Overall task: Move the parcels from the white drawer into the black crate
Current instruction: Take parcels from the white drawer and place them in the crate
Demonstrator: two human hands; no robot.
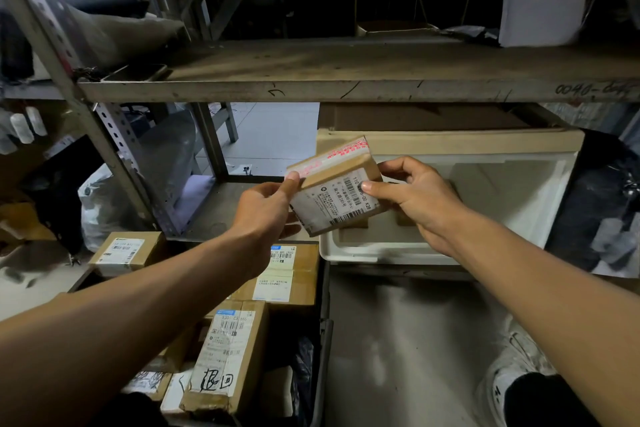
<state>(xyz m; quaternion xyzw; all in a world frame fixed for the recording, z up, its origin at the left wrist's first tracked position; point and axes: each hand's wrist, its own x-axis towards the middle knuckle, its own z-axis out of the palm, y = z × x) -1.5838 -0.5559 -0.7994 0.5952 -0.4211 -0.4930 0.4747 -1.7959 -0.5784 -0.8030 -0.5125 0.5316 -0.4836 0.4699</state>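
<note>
I hold a small parcel (334,189) between my left hand (268,211) and right hand (417,199), above the drawer (381,248). The crate (322,333) with boxes (225,354) sits below, to the left.

Both my bare forearms reach forward and converge. My left hand (268,210) pinches the parcel (334,185) at its left edge, thumb tip up on the top corner, the other fingers underneath. My right hand (417,196) grips its right side, thumb pressed flat across the label face, fingers curled round the far edge behind it.
</note>
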